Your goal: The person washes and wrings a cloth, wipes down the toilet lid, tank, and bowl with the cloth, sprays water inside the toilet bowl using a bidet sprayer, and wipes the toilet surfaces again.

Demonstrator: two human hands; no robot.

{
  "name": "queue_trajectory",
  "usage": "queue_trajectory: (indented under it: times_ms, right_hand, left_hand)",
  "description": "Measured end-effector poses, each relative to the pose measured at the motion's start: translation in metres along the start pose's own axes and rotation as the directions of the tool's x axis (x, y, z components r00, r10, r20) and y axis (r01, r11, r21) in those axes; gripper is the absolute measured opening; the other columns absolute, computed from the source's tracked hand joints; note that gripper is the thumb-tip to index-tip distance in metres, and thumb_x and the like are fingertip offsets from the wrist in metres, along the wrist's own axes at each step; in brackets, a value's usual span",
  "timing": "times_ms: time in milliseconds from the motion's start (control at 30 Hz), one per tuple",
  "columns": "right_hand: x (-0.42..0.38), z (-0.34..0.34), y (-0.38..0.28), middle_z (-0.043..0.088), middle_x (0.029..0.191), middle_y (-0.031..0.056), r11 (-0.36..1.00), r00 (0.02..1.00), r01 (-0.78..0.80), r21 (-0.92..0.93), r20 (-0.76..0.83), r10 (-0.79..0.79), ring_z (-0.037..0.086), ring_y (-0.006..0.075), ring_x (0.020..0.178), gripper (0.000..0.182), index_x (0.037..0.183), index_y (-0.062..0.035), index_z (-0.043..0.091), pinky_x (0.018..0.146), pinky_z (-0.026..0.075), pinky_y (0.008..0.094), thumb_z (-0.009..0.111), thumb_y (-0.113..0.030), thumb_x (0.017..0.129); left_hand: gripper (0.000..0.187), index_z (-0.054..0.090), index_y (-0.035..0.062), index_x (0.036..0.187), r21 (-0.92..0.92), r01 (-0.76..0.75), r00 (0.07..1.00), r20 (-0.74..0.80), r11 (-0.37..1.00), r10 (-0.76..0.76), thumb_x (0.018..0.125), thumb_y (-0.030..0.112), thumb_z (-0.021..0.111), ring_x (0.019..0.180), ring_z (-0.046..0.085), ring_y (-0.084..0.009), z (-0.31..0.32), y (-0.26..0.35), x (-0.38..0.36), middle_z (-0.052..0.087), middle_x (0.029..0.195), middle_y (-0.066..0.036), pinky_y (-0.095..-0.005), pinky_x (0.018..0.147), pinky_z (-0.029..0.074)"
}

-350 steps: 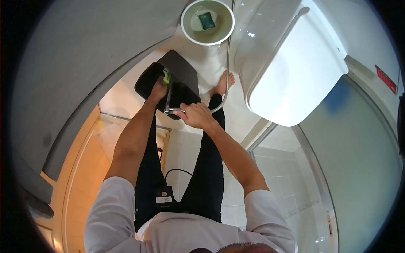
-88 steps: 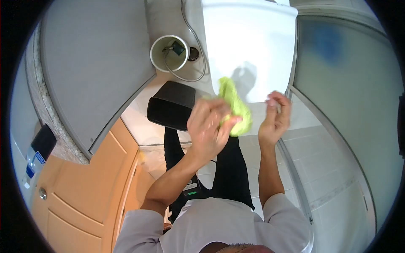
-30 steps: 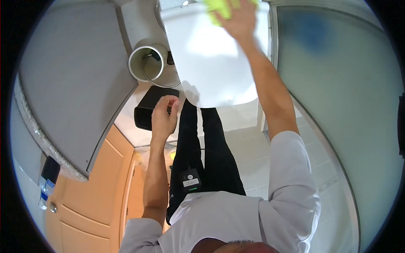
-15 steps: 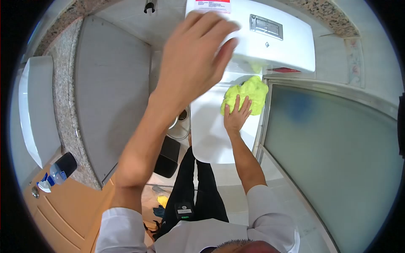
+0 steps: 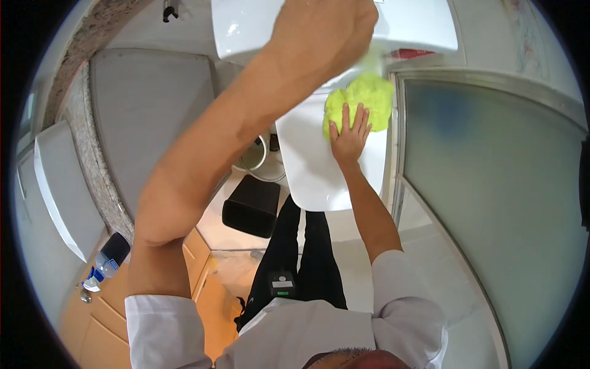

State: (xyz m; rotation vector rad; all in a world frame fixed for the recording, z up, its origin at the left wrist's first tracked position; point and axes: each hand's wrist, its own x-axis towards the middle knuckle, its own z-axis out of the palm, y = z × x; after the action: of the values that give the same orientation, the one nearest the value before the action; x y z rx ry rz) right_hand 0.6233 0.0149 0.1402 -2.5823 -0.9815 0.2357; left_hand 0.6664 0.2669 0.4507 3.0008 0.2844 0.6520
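Observation:
My right hand (image 5: 349, 140) lies with fingers spread on a crumpled yellow-green cloth (image 5: 376, 98), which rests on the back part of a white toilet lid (image 5: 307, 160). My left hand (image 5: 335, 31) is over the white cistern (image 5: 412, 24) at the top of the view. Its fingers are curled in, and no object shows in them. The left forearm crosses above the lid's left side and hides part of the cistern.
A black bin (image 5: 252, 206) stands left of the toilet, near a white hose (image 5: 261, 175). A frosted glass panel (image 5: 485, 184) rises at the right. On the left are a granite edge (image 5: 101, 147), a grey panel (image 5: 147, 111) and a spray bottle (image 5: 107, 263).
The view has shifted, with the cistern and lid higher in it. My left hand has moved up and right, its fingers now curled in. My right hand remains spread on the cloth.

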Motion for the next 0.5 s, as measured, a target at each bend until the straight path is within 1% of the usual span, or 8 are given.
queue_trajectory:
  times_ms: [33, 133, 167, 267, 367, 433, 467, 500]
  right_hand:
    - [0.0, 0.0, 0.001, 0.026, 0.168, 0.0187, 1.0, 1.0, 0.01, -0.017, 0.002, -0.01, 0.022, 0.0441, 0.155, 0.063, 0.157, -0.0237, 0.044, 0.12, 0.025, 0.0657, 0.059, -0.046, 0.101]
    - [-0.003, -0.004, 0.005, 0.026, 0.168, 0.0176, 0.999, 0.999, 0.04, -0.011, 0.009, -0.04, 0.022, 0.0431, 0.155, 0.062, 0.157, -0.0247, 0.044, 0.12, 0.026, 0.0642, 0.059, -0.045, 0.101]
    - [-0.012, -0.01, 0.006, 0.026, 0.168, 0.0176, 0.999, 0.999, 0.03, -0.009, 0.019, -0.03, 0.022, 0.0431, 0.155, 0.062, 0.157, -0.0247, 0.044, 0.12, 0.026, 0.0642, 0.059, -0.045, 0.101]
    - [-0.042, -0.023, 0.024, 0.026, 0.168, 0.016, 0.998, 0.994, 0.051, -0.029, 0.101, -0.048, 0.023, 0.0419, 0.155, 0.062, 0.157, -0.0247, 0.045, 0.12, 0.028, 0.0628, 0.061, -0.044, 0.1]
    - [-0.118, -0.039, 0.053, 0.027, 0.168, 0.0142, 0.996, 0.973, 0.06, -0.063, 0.224, -0.044, 0.024, 0.0404, 0.155, 0.063, 0.156, -0.0251, 0.045, 0.12, 0.028, 0.0625, 0.062, -0.044, 0.098]
    - [-0.15, -0.05, 0.065, 0.025, 0.168, 0.0183, 0.995, 0.933, 0.003, -0.097, 0.359, 0.032, 0.02, 0.0429, 0.156, 0.066, 0.155, -0.0188, 0.048, 0.12, 0.026, 0.0645, 0.065, -0.043, 0.096]
    - [-0.147, -0.044, 0.07, 0.025, 0.168, 0.0183, 0.995, 0.932, 0.005, -0.097, 0.362, 0.03, 0.02, 0.0429, 0.156, 0.066, 0.155, -0.0188, 0.048, 0.12, 0.026, 0.0645, 0.065, -0.043, 0.096]
    - [-0.137, -0.036, 0.074, 0.024, 0.168, 0.0203, 0.999, 0.967, 0.006, -0.052, 0.255, 0.007, 0.019, 0.0448, 0.156, 0.069, 0.156, -0.0179, 0.046, 0.12, 0.025, 0.0649, 0.066, -0.044, 0.096]
  left_hand:
    - [0.015, 0.069, -0.0071, 0.077, -0.027, 0.001, 0.999, -0.037, 1.0, -0.002, 0.077, 0.004, 0.06, 0.089, 0.067, -0.038, -0.001, 0.001, 0.002, 0.065, 0.087, -0.024, -0.0435, 0.079, 0.058]
    - [0.013, 0.068, -0.0067, 0.072, -0.026, 0.021, 0.999, 0.037, 0.999, -0.02, 0.074, 0.004, 0.061, 0.084, 0.067, -0.0401, -0.003, 0.001, 0.008, 0.067, 0.085, -0.026, -0.0456, 0.079, 0.058]
    - [0.012, 0.066, -0.0065, 0.067, -0.098, 0.062, 0.998, -0.009, 0.993, -0.063, 0.071, 0.004, 0.062, 0.076, 0.067, -0.0421, -0.003, -0.002, 0.01, 0.066, 0.079, -0.028, -0.0481, 0.076, 0.057]
    - [0.012, 0.065, -0.0069, 0.066, -0.119, 0.039, 0.998, 0.061, 0.992, -0.032, 0.07, 0.004, 0.061, 0.071, 0.066, -0.0436, -0.009, -0.009, 0.018, 0.065, 0.074, -0.028, -0.0501, 0.073, 0.055]
    - [0.013, 0.065, -0.0065, 0.065, -0.078, 0.003, 0.991, 0.135, 0.997, 0.008, 0.07, 0.005, 0.061, 0.069, 0.066, -0.044, -0.01, -0.013, 0.022, 0.064, 0.071, -0.027, -0.0516, 0.072, 0.055]
    - [0.013, 0.065, -0.0067, 0.066, -0.081, -0.006, 0.994, 0.108, 0.997, 0.015, 0.07, 0.005, 0.061, 0.069, 0.066, -0.0446, -0.01, -0.014, 0.021, 0.064, 0.072, -0.028, -0.0522, 0.071, 0.055]
    - [0.013, 0.065, -0.0068, 0.066, -0.086, -0.015, 0.997, 0.077, 0.996, 0.021, 0.07, 0.005, 0.061, 0.07, 0.066, -0.0452, -0.009, -0.014, 0.019, 0.065, 0.073, -0.029, -0.0528, 0.071, 0.055]
    - [0.013, 0.065, -0.0068, 0.066, -0.091, -0.015, 0.996, 0.084, 0.996, 0.022, 0.07, 0.005, 0.061, 0.07, 0.066, -0.0452, -0.006, -0.013, 0.018, 0.065, 0.073, -0.029, -0.0528, 0.071, 0.055]
